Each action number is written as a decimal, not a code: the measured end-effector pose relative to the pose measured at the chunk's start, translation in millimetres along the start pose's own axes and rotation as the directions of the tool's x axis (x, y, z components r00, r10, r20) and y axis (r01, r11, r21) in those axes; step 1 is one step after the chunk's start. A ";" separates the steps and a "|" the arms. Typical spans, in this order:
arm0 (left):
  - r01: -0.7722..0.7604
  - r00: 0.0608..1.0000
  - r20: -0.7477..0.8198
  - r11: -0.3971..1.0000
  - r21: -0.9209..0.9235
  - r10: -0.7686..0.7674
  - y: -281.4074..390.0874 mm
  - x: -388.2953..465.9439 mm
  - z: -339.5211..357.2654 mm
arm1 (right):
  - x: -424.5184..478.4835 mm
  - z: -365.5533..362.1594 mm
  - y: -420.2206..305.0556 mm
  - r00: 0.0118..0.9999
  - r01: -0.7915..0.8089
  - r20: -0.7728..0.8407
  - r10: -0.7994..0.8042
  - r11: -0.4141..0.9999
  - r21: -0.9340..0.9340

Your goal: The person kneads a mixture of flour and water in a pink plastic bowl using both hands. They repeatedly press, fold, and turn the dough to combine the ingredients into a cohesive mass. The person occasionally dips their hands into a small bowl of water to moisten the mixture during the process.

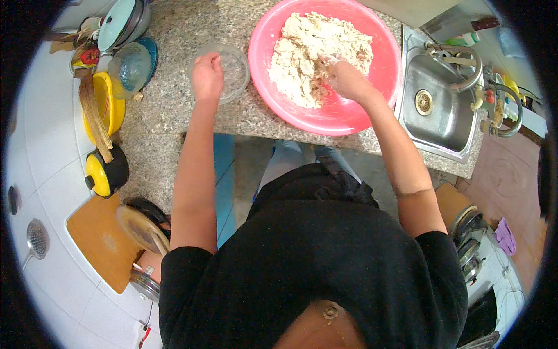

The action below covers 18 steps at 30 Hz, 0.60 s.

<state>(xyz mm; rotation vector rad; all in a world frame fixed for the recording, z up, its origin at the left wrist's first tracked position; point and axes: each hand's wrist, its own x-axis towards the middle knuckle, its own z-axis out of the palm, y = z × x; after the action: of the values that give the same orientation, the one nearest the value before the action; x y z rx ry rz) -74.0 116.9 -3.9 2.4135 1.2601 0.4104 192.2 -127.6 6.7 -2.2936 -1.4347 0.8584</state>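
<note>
A large pink plastic basin [279, 109] stands on the granite counter and holds a rough, crumbly mass of pale dough [322, 39]. My right hand [346, 78] reaches into the basin, its fingers coated white and partly sunk in the dough. How those fingers are closed is hidden. Left of the basin sits a clear glass bowl [235, 74] that looks empty. My left hand [208, 77] is over this bowl's left side with its fingers curled together. Whether it grips the rim cannot be made out.
At right, a steel sink [444, 104] with a curved faucet [475, 65] adjoins the granite counter [161, 109]. Along the left wall are a lidded pot [115, 26], a yellow basin [115, 115], a black pot with yellow lid [100, 172] and a wooden cutting board [98, 240].
</note>
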 end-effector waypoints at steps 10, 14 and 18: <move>0.157 0.950 0.186 0.899 0.409 -0.251 7.7 7.1 20.1 | -24.1 -5.7 -4.7 0.937 -0.065 -0.315 0.148 0.963 0.260; 0.246 0.899 0.286 0.923 0.296 -0.331 -38.2 18.4 51.4 | -25.9 -0.5 -8.6 0.935 -0.018 -0.322 0.145 0.930 0.366; 0.632 0.753 0.502 0.677 -0.376 -0.425 -20.3 24.1 31.5 | -22.6 21.0 20.4 0.922 -0.042 -0.326 0.210 0.890 0.454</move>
<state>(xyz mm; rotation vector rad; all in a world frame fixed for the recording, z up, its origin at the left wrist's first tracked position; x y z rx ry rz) -61.8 141.2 -39.2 1.4602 1.3797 0.0781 186.2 -158.2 -13.2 -2.0686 -0.8318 0.6555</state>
